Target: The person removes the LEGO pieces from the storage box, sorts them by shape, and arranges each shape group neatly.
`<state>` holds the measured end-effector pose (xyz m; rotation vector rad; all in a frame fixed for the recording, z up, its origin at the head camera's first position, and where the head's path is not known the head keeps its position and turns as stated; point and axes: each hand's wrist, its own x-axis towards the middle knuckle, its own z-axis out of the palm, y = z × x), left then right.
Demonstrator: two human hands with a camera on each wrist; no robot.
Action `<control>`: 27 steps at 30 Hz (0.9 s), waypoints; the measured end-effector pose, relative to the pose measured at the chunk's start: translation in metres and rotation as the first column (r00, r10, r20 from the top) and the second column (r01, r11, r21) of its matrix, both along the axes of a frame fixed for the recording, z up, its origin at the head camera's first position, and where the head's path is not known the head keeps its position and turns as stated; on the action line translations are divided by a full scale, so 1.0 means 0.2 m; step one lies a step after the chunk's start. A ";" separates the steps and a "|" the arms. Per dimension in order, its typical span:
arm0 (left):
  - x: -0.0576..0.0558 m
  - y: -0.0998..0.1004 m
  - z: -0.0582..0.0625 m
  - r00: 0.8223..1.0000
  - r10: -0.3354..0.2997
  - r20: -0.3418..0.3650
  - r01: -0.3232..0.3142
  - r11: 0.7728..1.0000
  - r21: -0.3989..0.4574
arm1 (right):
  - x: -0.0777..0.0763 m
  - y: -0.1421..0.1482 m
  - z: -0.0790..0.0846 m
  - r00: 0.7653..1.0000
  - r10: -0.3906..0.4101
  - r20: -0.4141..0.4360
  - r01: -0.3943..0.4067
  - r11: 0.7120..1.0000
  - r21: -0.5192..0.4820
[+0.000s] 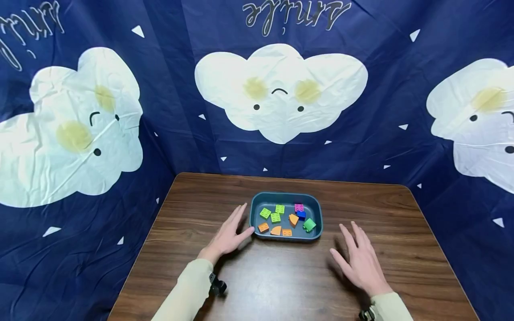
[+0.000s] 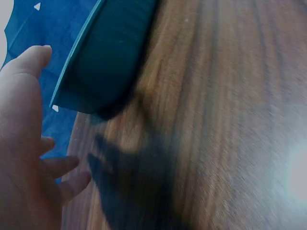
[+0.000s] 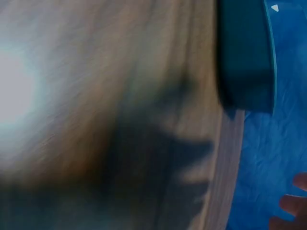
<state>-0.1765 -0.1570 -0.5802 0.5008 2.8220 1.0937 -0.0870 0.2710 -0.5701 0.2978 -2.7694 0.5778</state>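
A dark teal tray (image 1: 286, 239) stands on the wooden table, with several small toy building bricks lying loose inside. Among them are three lime green bricks (image 1: 275, 218), orange pieces (image 1: 263, 227), a pink brick (image 1: 299, 207), a blue brick (image 1: 301, 216) and a darker green piece (image 1: 309, 225). My left hand (image 1: 228, 237) is beside the tray's left end, fingers spread, thumb close to the front corner; whether it touches is unclear. To the right of the tray and apart from it, my right hand (image 1: 360, 262) hovers over the table with its fingers extended, holding nothing.
The brown wooden table (image 1: 281, 285) extends around the tray, with a bright light reflection in front of it. Dark blue cloth (image 1: 168, 89) with white clouds hangs behind and at both sides. A small black device (image 1: 218, 285) is strapped at the left wrist.
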 end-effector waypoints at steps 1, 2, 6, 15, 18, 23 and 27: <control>-0.02 0.01 0.00 1.000 -0.008 0.009 0.008 0.999 0.037 | -0.02 -0.02 0.01 1.000 0.008 0.007 -0.008 1.000 0.005; -0.03 0.01 0.00 1.000 -0.014 0.020 0.013 0.997 0.071 | -0.04 -0.04 0.02 1.000 0.017 0.011 -0.018 1.000 0.008; -0.09 0.04 -0.01 0.998 -0.021 0.053 0.011 0.981 0.194 | -0.11 -0.12 0.07 0.998 0.069 0.009 -0.069 0.997 0.024; -0.14 0.08 -0.05 0.987 0.030 0.155 -0.076 0.949 0.305 | -0.29 -0.26 0.14 0.975 0.222 0.002 -0.222 0.973 0.064; -0.14 0.07 -0.05 0.982 0.028 0.187 -0.091 0.936 0.340 | -0.36 -0.30 0.15 0.967 0.254 0.015 -0.254 0.963 0.093; -0.15 0.07 -0.07 0.980 -0.001 0.200 -0.076 0.923 0.377 | -0.45 -0.37 0.14 0.953 0.294 0.071 -0.302 0.941 0.150; -0.15 0.07 -0.08 0.975 -0.020 0.222 -0.076 0.907 0.415 | -0.50 -0.42 0.14 0.941 0.328 0.083 -0.338 0.923 0.185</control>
